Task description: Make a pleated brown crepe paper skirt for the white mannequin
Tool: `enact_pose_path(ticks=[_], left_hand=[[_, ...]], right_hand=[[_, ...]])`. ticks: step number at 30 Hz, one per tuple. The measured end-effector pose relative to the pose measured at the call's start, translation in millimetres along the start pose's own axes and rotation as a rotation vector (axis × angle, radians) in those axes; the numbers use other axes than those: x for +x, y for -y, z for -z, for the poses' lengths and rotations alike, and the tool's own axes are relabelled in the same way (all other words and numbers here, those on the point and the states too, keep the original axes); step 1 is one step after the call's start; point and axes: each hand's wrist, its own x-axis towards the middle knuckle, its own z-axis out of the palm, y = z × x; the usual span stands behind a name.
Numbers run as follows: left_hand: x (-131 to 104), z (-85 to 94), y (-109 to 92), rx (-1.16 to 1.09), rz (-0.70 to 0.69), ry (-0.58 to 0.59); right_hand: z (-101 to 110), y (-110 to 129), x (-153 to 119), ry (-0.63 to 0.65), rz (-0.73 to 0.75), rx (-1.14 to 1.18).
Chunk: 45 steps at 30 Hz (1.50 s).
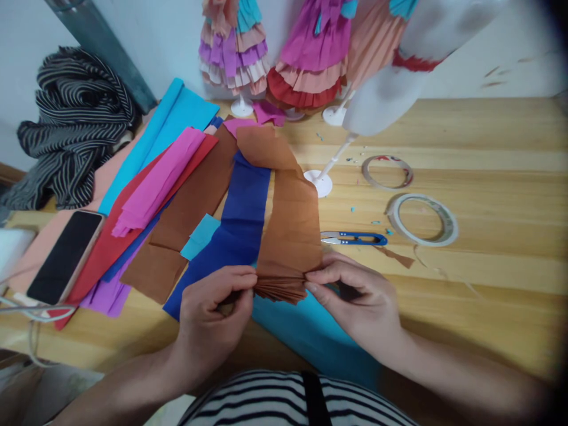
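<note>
A long strip of brown crepe paper runs away from me over the table, its near end gathered into a stack of narrow pleats. My left hand pinches the left edge of those pleats between thumb and forefinger. At the right edge, my right hand grips the same folds with its fingertips. Beneath the pleats lies a sheet of turquoise paper. A dark blue strip lies just left of the brown one. Blue-handled thread snips rest beyond my right hand.
Two rolls of tape lie at right. A white mannequin form on a stand leans behind the paper, near several ruffled paper dresses. Coloured paper sheets, a phone and striped cloth are at left.
</note>
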Motion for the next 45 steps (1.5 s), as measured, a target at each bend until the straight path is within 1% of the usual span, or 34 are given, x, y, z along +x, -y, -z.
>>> enact_pose_path(ticks=[5,10,14,17,20,24,35,41,45], left_hand=[[-1.5,1.6,0.8,0.023,-0.092,0.021],[-0.4,1.5,1.3,0.015,-0.087,0.013],[-0.6,0.6,5.2,0.023,-0.116,0.046],[-2.3,-0.1,8.9,0.054,-0.137,0.088],[-3.6,-0.4,11.3,0.09,-0.181,0.127],[-3.9,0.3,11.3,0.115,-0.211,0.124],[-3.2,-0.7,8.3,0.139,-0.207,0.062],[-3.0,-1.1,7.6,0.158,-0.154,0.046],[-4.2,-1.3,7.6,0.135,-0.092,0.066]], right_hand=[[-1.2,0.3,0.3,-0.008,-0.035,0.052],[-2.3,-0.6,-1.0,-0.003,-0.067,0.119],[-2.4,-3.7,-4.4,0.001,-0.084,0.113],[-1.6,-5.1,-5.7,0.021,-0.059,0.077],[-0.3,-4.2,-4.6,0.048,0.004,0.01],[0.8,-2.4,-2.1,0.062,0.048,-0.035],[0.6,-4.9,-3.2,0.054,0.053,-0.072],[1.4,-4.5,-1.6,0.07,0.054,-0.073],[0.5,-4.7,-2.9,0.055,-0.008,-0.044]])
